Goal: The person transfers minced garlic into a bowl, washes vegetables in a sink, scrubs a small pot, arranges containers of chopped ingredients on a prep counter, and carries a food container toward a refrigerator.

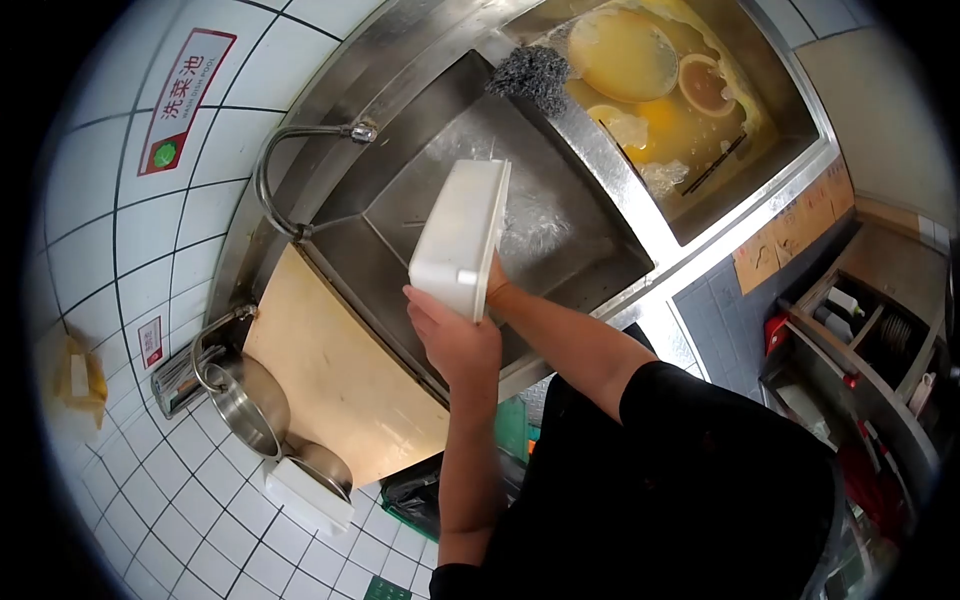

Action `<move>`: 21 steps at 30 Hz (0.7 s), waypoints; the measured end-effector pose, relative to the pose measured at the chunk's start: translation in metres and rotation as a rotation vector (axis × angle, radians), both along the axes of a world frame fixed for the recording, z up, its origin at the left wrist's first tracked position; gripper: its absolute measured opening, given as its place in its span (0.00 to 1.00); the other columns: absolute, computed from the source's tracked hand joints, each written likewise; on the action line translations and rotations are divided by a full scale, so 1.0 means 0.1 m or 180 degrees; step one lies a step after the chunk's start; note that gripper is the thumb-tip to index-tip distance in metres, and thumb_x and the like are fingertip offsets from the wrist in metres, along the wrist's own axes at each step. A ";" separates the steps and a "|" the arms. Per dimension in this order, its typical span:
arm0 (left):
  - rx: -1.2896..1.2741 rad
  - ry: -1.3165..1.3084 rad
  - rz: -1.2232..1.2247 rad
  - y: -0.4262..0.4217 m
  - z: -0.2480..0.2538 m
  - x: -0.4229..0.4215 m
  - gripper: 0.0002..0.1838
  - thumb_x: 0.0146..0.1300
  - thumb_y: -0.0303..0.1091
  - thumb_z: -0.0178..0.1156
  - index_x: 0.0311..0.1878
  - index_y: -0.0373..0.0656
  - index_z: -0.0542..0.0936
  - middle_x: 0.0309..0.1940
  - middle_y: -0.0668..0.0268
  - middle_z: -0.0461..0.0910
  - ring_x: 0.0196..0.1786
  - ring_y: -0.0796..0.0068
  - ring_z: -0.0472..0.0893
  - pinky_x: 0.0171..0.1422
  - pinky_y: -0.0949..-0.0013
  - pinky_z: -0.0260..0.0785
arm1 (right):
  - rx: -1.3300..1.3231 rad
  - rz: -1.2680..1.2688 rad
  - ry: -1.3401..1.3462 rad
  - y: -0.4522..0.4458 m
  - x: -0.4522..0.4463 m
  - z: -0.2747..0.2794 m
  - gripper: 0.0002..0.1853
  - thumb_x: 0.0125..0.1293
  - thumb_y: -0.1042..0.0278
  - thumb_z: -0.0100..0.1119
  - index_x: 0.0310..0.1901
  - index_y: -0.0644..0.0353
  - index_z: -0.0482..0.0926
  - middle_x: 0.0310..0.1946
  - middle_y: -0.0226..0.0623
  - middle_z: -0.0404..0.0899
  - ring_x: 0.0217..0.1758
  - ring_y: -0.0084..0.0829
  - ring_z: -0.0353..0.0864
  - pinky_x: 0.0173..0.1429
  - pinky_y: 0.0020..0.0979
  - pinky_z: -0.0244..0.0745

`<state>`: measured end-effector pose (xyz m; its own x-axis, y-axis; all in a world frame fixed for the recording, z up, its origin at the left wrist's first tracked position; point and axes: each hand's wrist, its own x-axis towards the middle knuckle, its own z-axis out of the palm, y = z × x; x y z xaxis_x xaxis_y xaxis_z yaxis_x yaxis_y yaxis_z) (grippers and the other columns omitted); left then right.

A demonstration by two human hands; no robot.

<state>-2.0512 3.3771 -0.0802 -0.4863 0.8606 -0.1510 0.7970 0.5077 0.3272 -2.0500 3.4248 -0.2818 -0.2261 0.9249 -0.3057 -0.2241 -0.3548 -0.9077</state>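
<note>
A white rectangular plastic container point(455, 235) is held tilted on its side over the metal sink basin point(400, 210). My left hand point(455, 340) grips its near end, fingers against the outer wall. Behind its rim, my right hand point(497, 280) is mostly hidden, with only the wrist and part of the hand showing against the container. Water glistens on the basin floor beside the container.
A steel wool scrubber point(530, 80) lies on the divider. The second basin holds yellowish liquid, a large round dish point(622, 55) and a small bowl point(706, 84). A curved faucet point(270, 170), wooden board point(330, 370) and metal pot point(248, 405) are left.
</note>
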 end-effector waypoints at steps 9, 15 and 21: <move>0.0246 0.0791 -0.0675 0.12 0.01 0.02 0.45 0.61 0.32 0.63 0.72 0.18 0.49 0.59 0.33 0.62 0.60 0.29 0.68 0.57 0.43 0.76 | -0.0277 0.0202 0.0276 -0.18 -0.14 0.02 0.38 0.76 0.54 0.48 0.79 0.65 0.47 0.78 0.60 0.49 0.79 0.58 0.53 0.83 0.47 0.42; 0.0239 0.0890 -0.0748 0.13 -0.01 -0.04 0.45 0.60 0.31 0.63 0.72 0.18 0.49 0.58 0.32 0.62 0.58 0.30 0.70 0.52 0.46 0.80 | -0.0372 0.0296 0.0327 -0.29 -0.17 -0.02 0.39 0.76 0.54 0.49 0.79 0.65 0.47 0.78 0.60 0.50 0.78 0.58 0.54 0.83 0.47 0.44; -0.0013 0.0518 -0.0299 0.03 -0.18 -0.15 0.45 0.58 0.29 0.63 0.73 0.21 0.49 0.60 0.34 0.63 0.59 0.33 0.71 0.53 0.45 0.79 | -0.0413 0.0211 0.0401 -0.23 -0.19 -0.04 0.40 0.75 0.54 0.51 0.79 0.65 0.47 0.78 0.60 0.50 0.78 0.58 0.55 0.83 0.47 0.46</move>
